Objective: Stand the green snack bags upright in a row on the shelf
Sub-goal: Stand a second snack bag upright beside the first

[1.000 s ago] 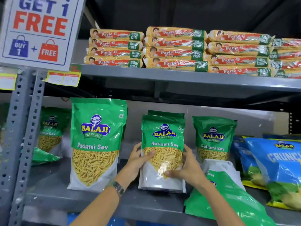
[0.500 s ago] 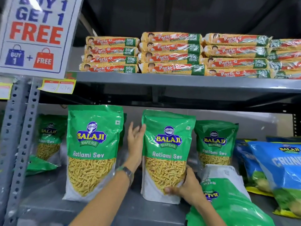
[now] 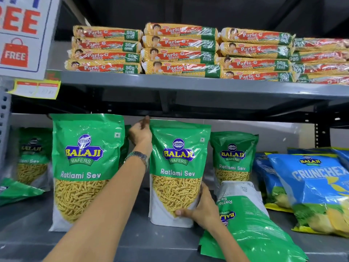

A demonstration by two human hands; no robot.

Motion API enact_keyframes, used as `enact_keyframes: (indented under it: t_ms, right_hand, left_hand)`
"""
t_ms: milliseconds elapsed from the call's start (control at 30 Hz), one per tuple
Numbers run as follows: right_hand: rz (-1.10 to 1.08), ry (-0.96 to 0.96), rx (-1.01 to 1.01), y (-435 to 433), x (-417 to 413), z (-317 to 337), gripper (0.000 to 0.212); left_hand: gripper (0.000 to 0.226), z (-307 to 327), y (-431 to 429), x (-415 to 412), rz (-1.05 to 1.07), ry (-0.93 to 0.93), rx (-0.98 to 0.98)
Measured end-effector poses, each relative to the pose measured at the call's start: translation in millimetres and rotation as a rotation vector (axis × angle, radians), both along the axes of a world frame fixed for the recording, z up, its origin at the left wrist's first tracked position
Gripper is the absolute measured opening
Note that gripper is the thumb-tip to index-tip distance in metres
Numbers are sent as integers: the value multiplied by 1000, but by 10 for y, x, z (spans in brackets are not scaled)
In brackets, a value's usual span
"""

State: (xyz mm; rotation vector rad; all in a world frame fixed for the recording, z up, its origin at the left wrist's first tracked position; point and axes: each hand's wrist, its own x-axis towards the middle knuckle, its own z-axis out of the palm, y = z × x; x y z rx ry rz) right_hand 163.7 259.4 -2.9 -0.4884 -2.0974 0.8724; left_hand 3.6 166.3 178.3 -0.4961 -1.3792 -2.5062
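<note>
A green Ratlami Sev bag (image 3: 178, 167) stands upright in the middle of the grey shelf (image 3: 132, 241). My left hand (image 3: 140, 134) grips its top left corner. My right hand (image 3: 202, 210) holds its lower right edge, thumb across the front. To its left stands another upright green bag (image 3: 85, 167). A smaller-looking green bag (image 3: 233, 157) stands further back on the right. One green bag (image 3: 249, 229) lies flat, back side up, at the front right under my right forearm. More green bags (image 3: 32, 157) sit at the far left.
Blue Crunchex bags (image 3: 311, 190) lean at the right end of the shelf. The upper shelf (image 3: 188, 84) hangs close above the bag tops and carries stacked Parle-G packs (image 3: 179, 50). A promo sign (image 3: 20, 35) and a perforated upright (image 3: 3, 118) stand at the left.
My left hand slid up from the bag's side to its top left corner. My right hand stays at the lower right edge. The bag now stands straighter and nearer.
</note>
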Motion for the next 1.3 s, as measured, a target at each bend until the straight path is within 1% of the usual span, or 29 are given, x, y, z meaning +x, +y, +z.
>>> enact_keyframes:
  t_ms: [67,133,167,200,233,300,333,367,433,500,567,667,867,933,967,1033,1133,1200,1233,1267,1300]
  right_hand:
    - [-11,-7,-10,-11,6,6,124]
    - [-8,-13,-26,-10,6,6,122]
    - [-20,-37,-23,-20,27,-18,119]
    - [-28,-42,-27,-19,26,-1,116]
    - [-28,-47,-35,-5,32,4,113]
    - [-11,-80,-49,7,32,68,105]
    - [13,-95,-76,14,25,112,100]
    - [52,-92,-137,34,17,150,94]
    - [159,-52,-289,60,1,236,85]
    - [212,-26,-369,80,-6,269,86]
    - [201,-44,-377,74,-11,257,92]
    - [175,-41,-360,35,47,205,92]
    - [148,-93,-293,-107,154,239,104]
    - [132,-100,-273,-147,191,228,106]
    - [120,-98,-259,-167,207,212,103]
    - [108,-87,-231,-197,229,197,96]
    - [115,-92,-212,-242,239,209,89]
    - [115,-91,-172,-288,293,205,86]
    - [113,-81,-143,-308,338,199,92]
    - [108,-62,-115,-315,397,191,104]
    - [103,-34,-88,-310,478,187,114]
  left_hand:
    - [27,-73,18,19,7,12,-16]
    - [24,-198,-16,29,-38,91,-48]
    - [27,-349,-59,37,-65,130,-106]
    - [35,-474,-84,29,-92,182,-183]
    - [49,-636,-98,25,-129,229,-280]
    - [77,-985,-145,45,-188,227,-485]
    - [82,-1153,-170,63,-237,216,-547]
    - [79,-1302,-196,81,-292,228,-578]
    - [60,-1493,-261,138,-372,290,-640]
    - [53,-1585,-302,162,-378,354,-682]
    - [51,-1601,-355,167,-357,387,-670]
    - [48,-1601,-412,209,-350,411,-645]
    - [53,-1660,-575,286,-327,434,-594]
    - [56,-1664,-622,298,-317,439,-588]
    - [62,-1673,-649,298,-316,441,-589]
    - [81,-1683,-696,315,-317,437,-615]
    - [95,-1651,-787,445,-313,449,-632]
    - [120,-1648,-810,596,-239,424,-577]
    - [127,-1672,-812,686,-174,390,-494]
    - [125,-1734,-804,776,-104,374,-385]
    - [119,-1818,-796,877,-54,404,-301]
